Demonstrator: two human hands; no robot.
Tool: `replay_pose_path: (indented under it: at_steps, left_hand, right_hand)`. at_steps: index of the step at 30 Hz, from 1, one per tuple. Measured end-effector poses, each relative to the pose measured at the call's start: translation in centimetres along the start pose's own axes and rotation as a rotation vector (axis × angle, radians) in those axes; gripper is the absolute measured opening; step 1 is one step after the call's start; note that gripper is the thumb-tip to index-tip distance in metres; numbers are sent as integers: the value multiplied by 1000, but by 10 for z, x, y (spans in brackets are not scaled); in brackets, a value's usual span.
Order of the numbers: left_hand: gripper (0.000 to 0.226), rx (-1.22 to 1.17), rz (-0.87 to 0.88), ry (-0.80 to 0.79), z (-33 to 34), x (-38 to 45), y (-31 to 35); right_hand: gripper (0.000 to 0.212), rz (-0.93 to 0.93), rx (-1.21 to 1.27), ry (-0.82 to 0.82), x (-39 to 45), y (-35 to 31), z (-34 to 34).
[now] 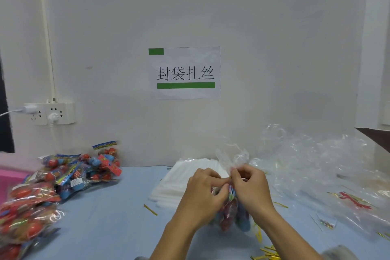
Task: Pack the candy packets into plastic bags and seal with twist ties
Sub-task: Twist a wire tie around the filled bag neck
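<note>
A clear plastic bag (232, 157) filled with red and blue candy packets (229, 216) stands upright on the blue table. My left hand (201, 193) grips its gathered neck from the left. My right hand (251, 188) pinches the neck from the right, where a gold twist tie (230, 177) shows between the fingers. The bag's open top flares above both hands. Most of the candy inside is hidden behind my hands.
Loose candy packets (69, 177) are heaped at the left, beside a pink bin (8, 177). A stack of flat clear bags (181, 183) lies behind my hands. Crumpled plastic (316, 167) fills the right. Gold twist ties (269, 252) are scattered near the front edge. A wall socket (50, 113) sits at left.
</note>
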State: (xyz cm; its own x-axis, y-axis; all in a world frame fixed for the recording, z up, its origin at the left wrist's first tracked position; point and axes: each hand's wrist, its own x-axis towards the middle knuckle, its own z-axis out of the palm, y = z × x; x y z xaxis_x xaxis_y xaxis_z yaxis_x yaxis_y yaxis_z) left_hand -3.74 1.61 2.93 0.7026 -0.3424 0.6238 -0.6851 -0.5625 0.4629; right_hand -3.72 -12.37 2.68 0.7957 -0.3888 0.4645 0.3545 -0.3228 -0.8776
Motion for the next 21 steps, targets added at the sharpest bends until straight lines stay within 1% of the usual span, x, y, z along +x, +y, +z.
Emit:
replay_pose_path:
  at_steps: [3,5,7,9,11,13,15,17,19,21]
  left_hand:
    - [30,178,76,7,4,0,3]
    - [31,195,80,-18,9,0,5]
    - [27,35,7,-9,12,0,8]
    - [19,-127,-114,93,12,1,7]
    - [12,-171,-273,225,9,2,3]
    - [23,-268,-467,300,4,2,-2]
    - [37,-473,-660,309,-1,3,-5]
    - [48,-689,-799,300,-3,2,-6]
    - [56,-864,-880,263,-4,1,-7]
    - [65,-989,-900,167,-1,-1,-5]
  right_hand:
    - [24,-4,-32,7,0,0,1]
    - [24,11,-39,-1,0,1,0]
    - [23,30,-37,-6,1,2,-2]
    - [22,41,-24,-2,4,2,-5]
    - [22,49,-3,12,6,2,-8]
    - [22,64,36,40,9,1,-10]
    - [21,99,96,76,10,0,-12]
    - [22,162,182,112,12,-1,-13]
    - [25,259,298,147,14,-2,-14]
    - [27,367,456,178,14,-3,-13]
